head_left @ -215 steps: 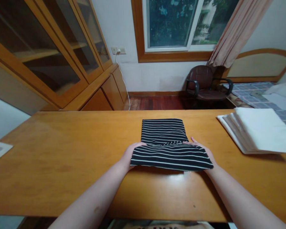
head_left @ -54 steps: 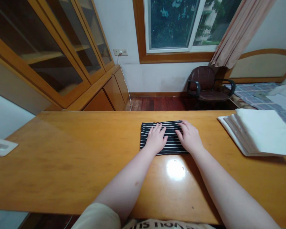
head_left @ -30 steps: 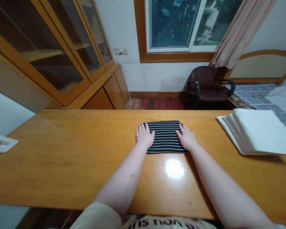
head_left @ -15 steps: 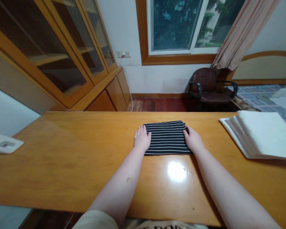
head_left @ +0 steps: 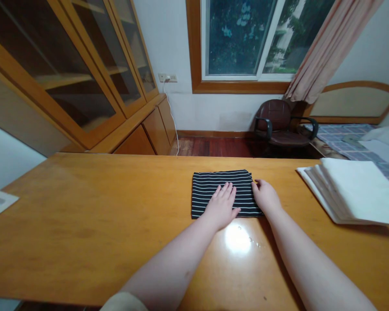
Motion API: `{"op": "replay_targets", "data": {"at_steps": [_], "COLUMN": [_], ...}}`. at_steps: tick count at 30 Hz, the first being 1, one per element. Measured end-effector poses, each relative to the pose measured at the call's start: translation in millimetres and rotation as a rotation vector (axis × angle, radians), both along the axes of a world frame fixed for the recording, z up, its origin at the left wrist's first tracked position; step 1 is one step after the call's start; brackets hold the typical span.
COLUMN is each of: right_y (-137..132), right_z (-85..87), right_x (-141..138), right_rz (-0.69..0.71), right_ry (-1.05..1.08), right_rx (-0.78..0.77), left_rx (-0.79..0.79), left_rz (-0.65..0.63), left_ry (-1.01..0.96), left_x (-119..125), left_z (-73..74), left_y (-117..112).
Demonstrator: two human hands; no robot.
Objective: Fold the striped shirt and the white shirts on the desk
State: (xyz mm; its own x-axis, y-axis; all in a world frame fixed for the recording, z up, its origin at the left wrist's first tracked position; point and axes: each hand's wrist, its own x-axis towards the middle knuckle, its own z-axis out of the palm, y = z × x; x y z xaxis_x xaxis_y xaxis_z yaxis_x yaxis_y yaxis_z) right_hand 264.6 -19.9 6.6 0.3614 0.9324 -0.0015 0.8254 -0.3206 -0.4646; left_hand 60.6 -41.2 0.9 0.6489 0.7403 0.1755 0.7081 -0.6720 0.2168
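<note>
- Now, the table (head_left: 84, 216) fills the lower half of the frame. A white folded stack (head_left: 353, 190) lies at its right side, well apart from the work.
- The striped cloth (head_left: 210, 190) sits just right of the frame's centre, near the table's far edge, as a compact rectangle. Seconds ago it was a longer piece with its near end lifted, so we judge the folding done and the pressing flat in hand.
- Its long axis runs left to right across the frame, with the stripes along it. It lies square to the table's far edge, and neither end reads as a front.
- The left hand (head_left: 222, 207) has come off the cloth's left edge onto its near middle, grip spread flat, palm down.
- The right hand (head_left: 266, 198) stays at the cloth's right edge, grip loosely curled. We cannot tell whether it pinches the cloth.
</note>
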Motion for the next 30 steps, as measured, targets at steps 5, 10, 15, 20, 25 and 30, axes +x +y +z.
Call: {"op": "replay_targets", "data": {"at_steps": [5, 10, 15, 20, 25, 30], "right_y": [-3, -4, -12, -19, -19, -16], "right_z": [10.5, 14.5, 14.1, 19.2, 22.3, 17.0], "right_x": [-2, 7, 7, -6, -13, -18], "right_rz": [-0.012, 0.032, 0.025, -0.134, -0.051, 0.048], "right_ry": [0.057, 0.253, 0.843, 1.441, 1.641, 1.483], "right_rx": [-0.144, -0.190, -0.142, -0.344, -0.467, -0.193], "left_rx": [-0.102, -0.108, -0.048, -0.003, -0.009, -0.051], "left_rz": [-0.037, -0.047, -0.083, -0.123, -0.112, -0.022], "left_ry": [0.078, 0.096, 0.050, 0.043, 0.028, -0.091], "left_x": [4, 1, -3, -2, -3, -8], "left_z": [-13.5, -10.4, -0.9, 7.6, 8.8, 12.2], "left_y": [1, 2, -3, -7, -7, -4]}}
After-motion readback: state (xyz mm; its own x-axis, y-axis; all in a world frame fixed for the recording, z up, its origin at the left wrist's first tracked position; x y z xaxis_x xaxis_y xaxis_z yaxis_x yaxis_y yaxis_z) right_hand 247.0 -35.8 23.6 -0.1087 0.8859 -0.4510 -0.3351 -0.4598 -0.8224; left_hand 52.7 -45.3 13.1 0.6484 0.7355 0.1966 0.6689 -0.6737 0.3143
